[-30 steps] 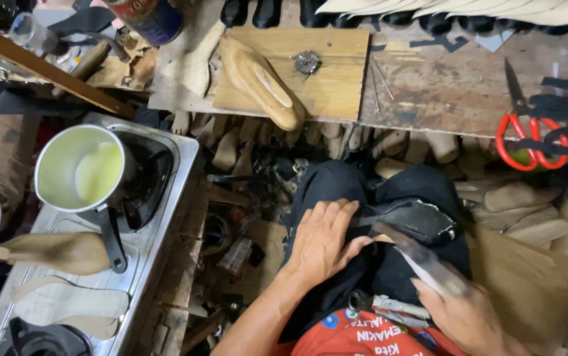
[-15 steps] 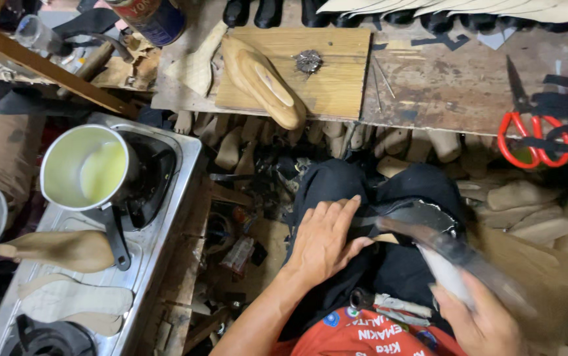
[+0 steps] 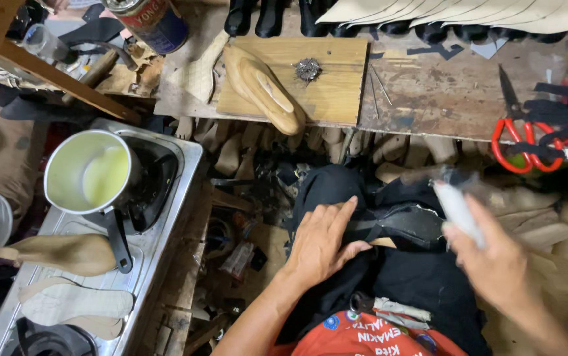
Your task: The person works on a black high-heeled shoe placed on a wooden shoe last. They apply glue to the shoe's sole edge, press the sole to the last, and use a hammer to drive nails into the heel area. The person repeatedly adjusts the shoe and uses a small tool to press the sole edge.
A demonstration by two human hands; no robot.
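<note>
The right hand [image 3: 495, 264] has risen from low on the lap to a spot beside the right knee, and the pale, slim tool [image 3: 456, 209] it holds now points up and away instead of lying across the thigh; it is blurred with motion, so I cannot tell what kind of tool it is. The fingers are curled shut around its lower end. The left hand [image 3: 320, 240] has barely shifted: it lies flat and open, fingers spread, pressing down on the black leather shoe upper [image 3: 406, 224] that rests on the person's lap over dark trousers, with a thin strap of it running under the fingertips.

As for progress, the upper seems only partly worked. It lies loose and flat, not yet pulled over any form, and the tan wooden shoe last [image 3: 264, 86] sits unused on the light wooden board [image 3: 337, 99] on the worn work surface [image 3: 429, 99] ahead. The red-handled scissors [image 3: 518, 142] lie apart at the right of that surface. To the left, a metal saucepan with pale yellow liquid [image 3: 89, 175] stands on a steel stove top [image 3: 165, 231], with another wooden last [image 3: 66, 254] and cut pale insoles [image 3: 73, 303] beside it. So shaping and joining look still ahead, judging by how the pieces lie.
</note>
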